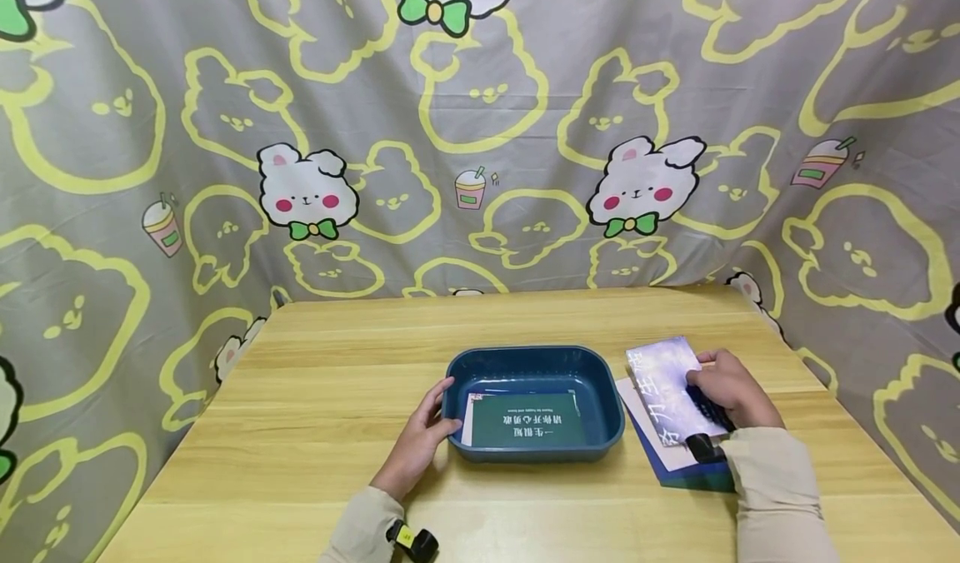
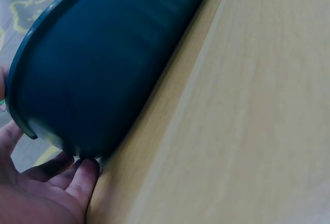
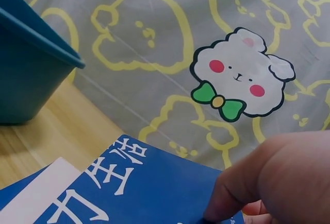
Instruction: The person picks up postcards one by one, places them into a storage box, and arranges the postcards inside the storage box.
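A dark blue plastic basin (image 1: pixel 536 455) stands on the wooden table with a green card (image 1: pixel 528 421) bearing white characters inside it. My left hand (image 1: pixel 416 442) holds the basin's left end, thumb at the rim and fingers against the outer wall. To the right of the basin, my right hand (image 1: pixel 731 388) pinches a blue card (image 3: pixel 160 183) with large white characters by its right edge. Glare whitens that card in the head view. It is tilted over a small pile, where a pale card (image 1: pixel 675 455) and a green card (image 1: pixel 690 481) show below it.
The wooden table (image 1: pixel 337 363) extends left of the basin and behind it. A grey curtain (image 1: pixel 525 113) with yellow outlines and white cartoon rabbits hangs along the back and both sides. A black wrist-camera strap (image 1: pixel 412 540) is on the left wrist.
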Demonstrator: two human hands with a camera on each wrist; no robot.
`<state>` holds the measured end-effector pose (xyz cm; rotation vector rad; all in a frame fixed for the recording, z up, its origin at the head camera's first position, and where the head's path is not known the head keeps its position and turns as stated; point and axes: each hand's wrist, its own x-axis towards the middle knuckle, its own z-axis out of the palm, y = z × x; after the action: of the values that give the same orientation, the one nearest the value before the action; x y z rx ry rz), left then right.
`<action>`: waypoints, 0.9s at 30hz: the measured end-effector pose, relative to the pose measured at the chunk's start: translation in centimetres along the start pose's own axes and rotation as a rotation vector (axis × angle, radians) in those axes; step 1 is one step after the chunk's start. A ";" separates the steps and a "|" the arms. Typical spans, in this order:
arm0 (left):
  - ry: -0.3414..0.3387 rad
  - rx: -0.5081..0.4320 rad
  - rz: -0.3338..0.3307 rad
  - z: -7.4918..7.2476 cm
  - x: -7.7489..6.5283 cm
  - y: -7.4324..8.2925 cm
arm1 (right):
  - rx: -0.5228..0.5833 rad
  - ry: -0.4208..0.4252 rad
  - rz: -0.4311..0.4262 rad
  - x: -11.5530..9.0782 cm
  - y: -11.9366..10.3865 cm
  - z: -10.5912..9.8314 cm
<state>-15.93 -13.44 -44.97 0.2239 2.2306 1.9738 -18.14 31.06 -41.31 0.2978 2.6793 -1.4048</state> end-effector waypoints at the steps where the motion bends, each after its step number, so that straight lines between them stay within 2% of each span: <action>1: -0.001 -0.008 0.000 0.0 0.0 0.0 | 0.001 0.004 -0.007 0.0 0.0 0.0; 27: -0.008 -0.009 0.000 0.0 0.0 0.0 | 0.026 0.059 -0.056 -1.1 -2.9 -0.2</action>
<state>-15.93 -13.40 -44.93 0.2293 2.2162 1.9794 -17.70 29.45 -38.67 0.2726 2.7382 -1.4703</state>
